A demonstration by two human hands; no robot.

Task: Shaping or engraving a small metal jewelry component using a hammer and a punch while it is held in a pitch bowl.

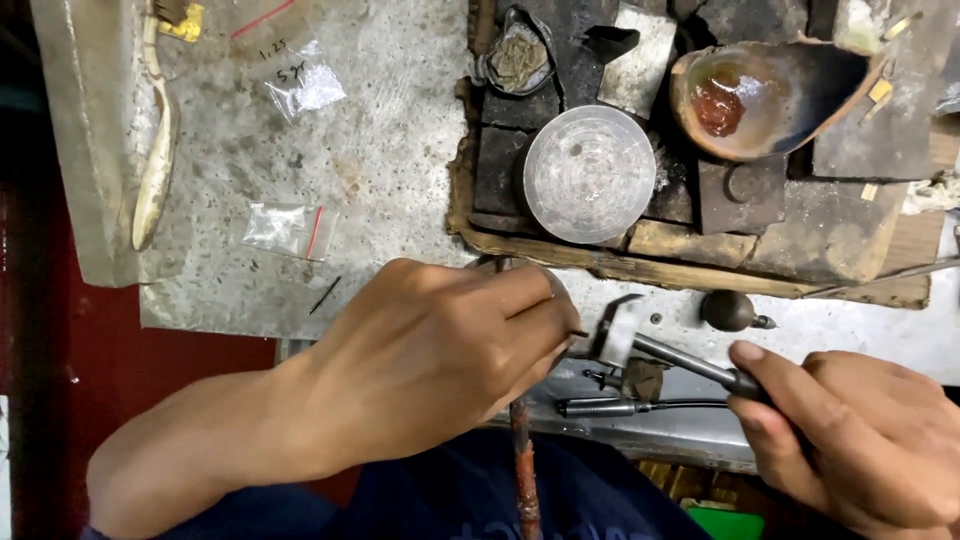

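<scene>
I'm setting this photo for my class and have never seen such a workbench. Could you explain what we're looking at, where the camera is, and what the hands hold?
The camera sits on the worker's head, looking down at a worn grey bench. There is no machine, only two bare hands. The left hand pinches something too small to make out. The right hand holds a thin metal tool pointed at the left fingers. On the bench lie a clear round lid, a shell dish with red residue, dark blocks, small plastic bags and a round-handled tool.
</scene>
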